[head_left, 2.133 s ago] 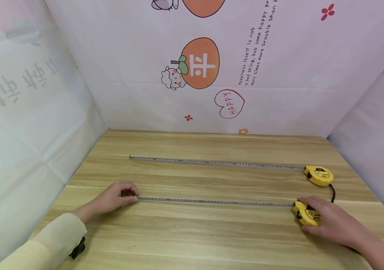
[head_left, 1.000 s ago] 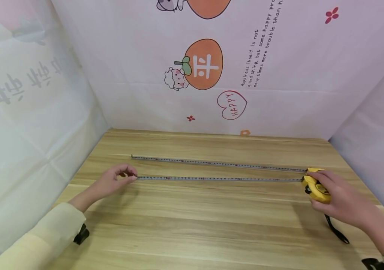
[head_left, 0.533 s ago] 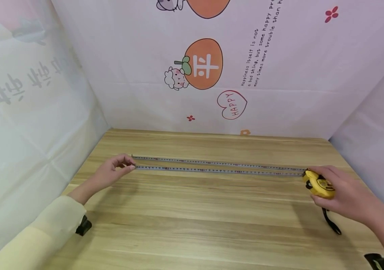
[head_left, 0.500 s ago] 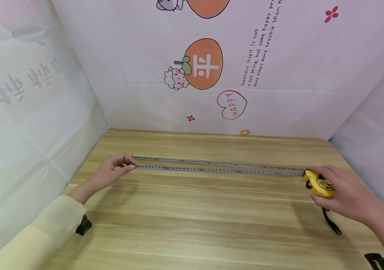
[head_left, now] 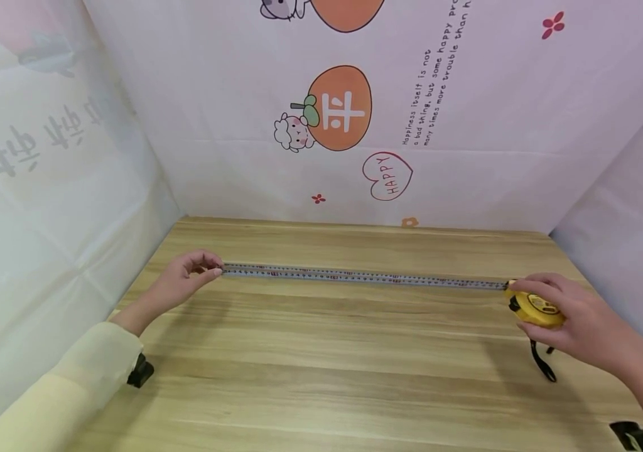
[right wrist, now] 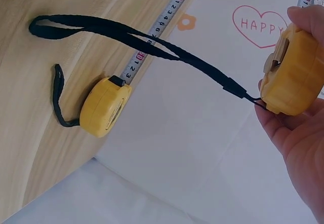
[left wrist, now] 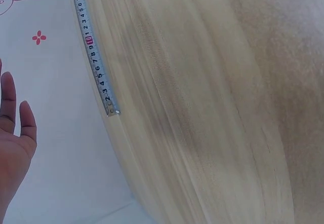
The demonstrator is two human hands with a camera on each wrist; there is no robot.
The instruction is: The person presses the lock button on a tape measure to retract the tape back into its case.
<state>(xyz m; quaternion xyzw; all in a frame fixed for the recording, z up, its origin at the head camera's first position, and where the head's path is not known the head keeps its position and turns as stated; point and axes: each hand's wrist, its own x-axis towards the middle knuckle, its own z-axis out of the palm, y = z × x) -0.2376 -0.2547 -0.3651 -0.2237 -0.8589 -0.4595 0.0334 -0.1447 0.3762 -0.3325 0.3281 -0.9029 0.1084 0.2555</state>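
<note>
In the head view my left hand pinches the free end of a steel tape blade between thumb and fingertips. My right hand grips the yellow tape measure case at the other end, and the blade runs taut between both hands above the table. A second yellow tape measure lies on the table with its blade pulled out. In the head view the held blade runs along its front edge and partly overlaps it, and my right hand hides its case. A black wrist strap hangs from the held tape measure.
The wooden table ends at the back against a printed white cloth. Cloth walls also stand on the left and right. The lying tape measure has its own black strap.
Both hands have lifted the held tape measure and its blade off the table and moved them back, from in front of the lying tape to over its blade.
</note>
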